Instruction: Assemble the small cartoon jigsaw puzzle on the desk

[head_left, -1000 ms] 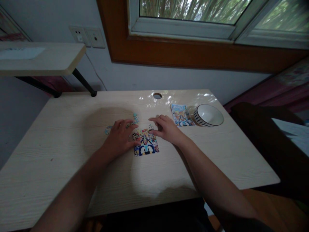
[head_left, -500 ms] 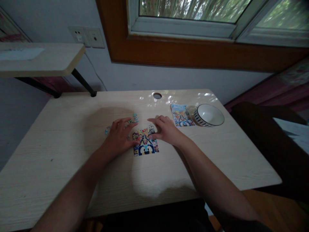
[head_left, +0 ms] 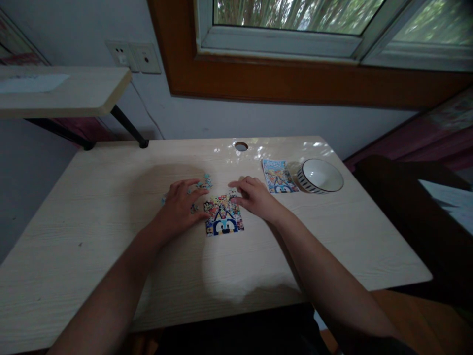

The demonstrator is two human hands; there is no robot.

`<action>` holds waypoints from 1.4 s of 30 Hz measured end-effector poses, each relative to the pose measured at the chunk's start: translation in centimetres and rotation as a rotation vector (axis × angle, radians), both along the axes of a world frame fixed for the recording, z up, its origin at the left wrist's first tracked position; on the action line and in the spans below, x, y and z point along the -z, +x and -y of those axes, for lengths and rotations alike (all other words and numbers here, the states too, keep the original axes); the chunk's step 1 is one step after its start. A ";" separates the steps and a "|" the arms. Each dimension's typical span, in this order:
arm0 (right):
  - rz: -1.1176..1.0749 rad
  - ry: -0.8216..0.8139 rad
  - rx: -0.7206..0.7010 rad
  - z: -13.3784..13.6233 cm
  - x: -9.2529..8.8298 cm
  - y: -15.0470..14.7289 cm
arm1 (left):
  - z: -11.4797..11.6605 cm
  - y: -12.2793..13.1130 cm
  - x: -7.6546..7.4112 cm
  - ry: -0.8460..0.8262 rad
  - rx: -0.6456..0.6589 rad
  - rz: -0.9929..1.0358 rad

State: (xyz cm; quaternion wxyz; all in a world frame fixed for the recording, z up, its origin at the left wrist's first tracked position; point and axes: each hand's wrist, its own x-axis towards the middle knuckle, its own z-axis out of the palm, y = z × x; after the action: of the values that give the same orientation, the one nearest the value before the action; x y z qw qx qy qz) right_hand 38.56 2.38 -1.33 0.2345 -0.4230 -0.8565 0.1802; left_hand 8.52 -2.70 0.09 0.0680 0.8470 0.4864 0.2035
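A partly assembled colourful jigsaw puzzle (head_left: 223, 217) with a blue cartoon face lies at the middle of the pale wooden table (head_left: 111, 212). My left hand (head_left: 180, 207) rests flat beside the puzzle's left edge, fingers spread, over several loose pieces (head_left: 204, 183). My right hand (head_left: 254, 197) lies at the puzzle's upper right corner, with index finger and thumb pressing on a piece there. Neither hand lifts anything off the table.
A printed reference picture (head_left: 278, 176) and a striped white bowl (head_left: 320, 176) sit at the right rear. A cable hole (head_left: 241, 146) is near the far edge. A raised shelf (head_left: 62, 88) stands at the left, a dark chair (head_left: 417, 212) at the right.
My left hand has slid slightly left, uncovering more of the puzzle's left edge. My right hand stays at the upper right corner.
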 end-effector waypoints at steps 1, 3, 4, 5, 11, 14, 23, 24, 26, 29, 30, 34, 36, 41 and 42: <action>-0.014 0.008 0.002 0.0 0.0 0.0 | 0.0 0.0 -0.1 -0.003 0.004 0.004; -0.036 0.021 -0.001 -0.1 0.0 0.0 | 0.0 0.0 -0.2 -0.007 0.011 0.010; -0.044 0.027 -0.003 -0.1 0.0 -0.1 | 0.0 0.0 -0.2 -0.005 0.020 0.014; -0.049 0.032 -0.005 -0.1 0.1 -0.1 | -0.1 0.0 -0.3 -0.001 0.036 0.017; -0.058 0.038 -0.003 -0.1 0.0 -0.1 | -0.1 0.2 -0.5 0.034 0.304 0.070; -0.056 0.040 0.004 0.0 -0.1 -0.2 | 0.3 0.8 -0.4 0.004 0.444 0.112; -0.062 0.044 -0.002 0.0 -0.1 -0.2 | 0.9 1.4 0.3 -0.077 0.481 0.060; -0.060 0.042 -0.002 0.0 -0.2 -0.2 | 0.9 1.4 0.2 -0.081 0.475 0.059; -0.055 0.039 -0.003 0.0 -0.3 -0.2 | 1.0 1.5 0.0 -0.086 0.468 0.056; -0.052 0.040 -0.003 0.1 -0.3 -0.2 | 1.1 1.6 -0.2 -0.095 0.466 0.058; -0.052 0.038 -0.002 0.1 -0.3 -0.2 | 1.1 1.6 -0.2 -0.099 0.464 0.062; -0.046 0.020 0.006 0.0 -0.2 -0.2 | 1.1 1.6 0.0 -0.104 0.460 0.068; -0.030 0.014 0.018 0.0 -0.1 -0.2 | 1.0 1.6 0.1 -0.105 0.463 0.057; 0.013 0.015 0.024 0.0 -0.1 -0.2 | 1.1 1.7 0.3 -0.101 0.448 0.031; 0.013 0.013 0.021 0.0 -0.1 -0.2 | 1.1 1.7 0.2 -0.100 0.450 0.028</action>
State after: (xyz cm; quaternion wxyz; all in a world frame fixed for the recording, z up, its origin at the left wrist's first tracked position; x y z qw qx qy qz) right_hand 38.35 2.42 -1.19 0.2336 -0.4317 -0.8546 0.1697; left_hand 10.26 -3.81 -0.13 0.1603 0.9267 0.2939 0.1707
